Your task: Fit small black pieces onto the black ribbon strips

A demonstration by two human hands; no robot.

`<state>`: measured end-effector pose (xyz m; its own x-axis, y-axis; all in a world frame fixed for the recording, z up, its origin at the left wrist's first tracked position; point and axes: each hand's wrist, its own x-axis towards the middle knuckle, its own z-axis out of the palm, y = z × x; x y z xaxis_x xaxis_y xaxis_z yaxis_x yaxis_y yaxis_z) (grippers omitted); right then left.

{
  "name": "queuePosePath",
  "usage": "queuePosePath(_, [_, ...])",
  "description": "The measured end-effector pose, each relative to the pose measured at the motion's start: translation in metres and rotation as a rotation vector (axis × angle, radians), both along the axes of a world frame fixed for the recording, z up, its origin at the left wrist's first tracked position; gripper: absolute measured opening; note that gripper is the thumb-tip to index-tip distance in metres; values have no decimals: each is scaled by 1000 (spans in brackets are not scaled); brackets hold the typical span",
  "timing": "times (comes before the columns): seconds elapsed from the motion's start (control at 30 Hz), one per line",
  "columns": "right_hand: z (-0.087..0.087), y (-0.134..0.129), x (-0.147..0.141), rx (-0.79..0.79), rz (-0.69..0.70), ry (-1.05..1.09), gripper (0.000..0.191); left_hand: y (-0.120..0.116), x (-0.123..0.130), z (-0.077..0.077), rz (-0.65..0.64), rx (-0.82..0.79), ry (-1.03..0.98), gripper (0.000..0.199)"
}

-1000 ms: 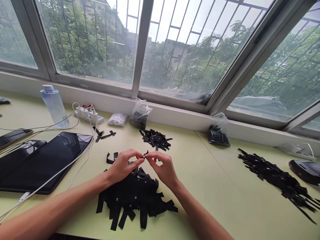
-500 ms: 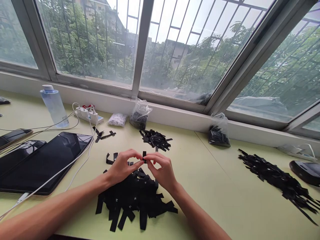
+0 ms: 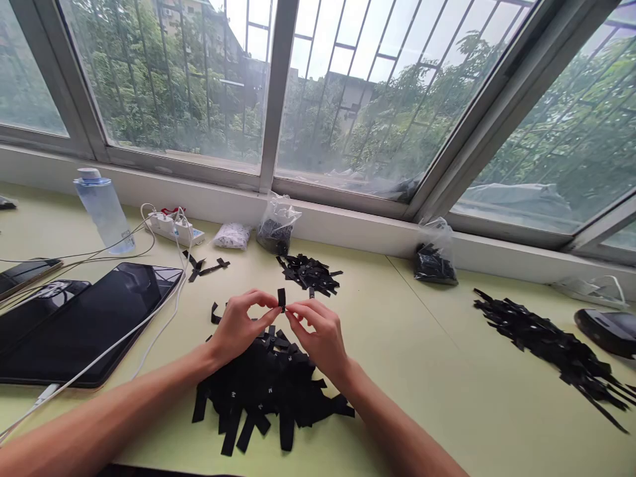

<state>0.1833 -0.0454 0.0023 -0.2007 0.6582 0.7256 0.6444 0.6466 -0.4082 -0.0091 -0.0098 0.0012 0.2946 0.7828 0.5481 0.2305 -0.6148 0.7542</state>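
Both my hands meet above a large pile of black fabric strips (image 3: 268, 391), some bearing small white letter marks. Between the fingertips is a short black strip (image 3: 281, 297), its upper end sticking up. My left hand (image 3: 243, 322) pinches it from the left with thumb and forefinger. From the right, my right hand (image 3: 320, 331) pinches its lower end. Just beyond the hands lies a smaller heap of black pieces (image 3: 311, 273). A curled black strip (image 3: 215, 314) rests left of my left hand.
At the left are a tablet (image 3: 94, 324), white cables, a water bottle (image 3: 105, 212) and a power strip (image 3: 176, 228). Bags of black pieces (image 3: 275, 232) (image 3: 434, 262) stand by the window ledge. Another long pile of strips (image 3: 546, 348) and a black device (image 3: 606, 331) lie at the right.
The pinched black strip has risen slightly and more of it now shows above my fingertips. My left hand has shifted slightly up and left.
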Motion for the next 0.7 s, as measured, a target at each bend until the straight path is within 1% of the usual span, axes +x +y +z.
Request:
queuePosePath(0.23, [2,-3,-5,-74,-19,67,11,-1,1,0,-14,61,-1,3])
queuePosePath(0.33, [4,-4,-7,-145,-4,113,11,-1,1,0,-11,115,8,3])
queuePosePath(0.47, [4,-3,-9,-245,30,187,12,-1,0,2,-20,181,47,8])
queuePosePath(0.57, [4,-2,-9,-289,46,234,13,-2,0,3,-37,194,74,10])
queuePosePath(0.7, [5,-2,-8,-300,49,241,13,-2,0,4,-59,191,90,11])
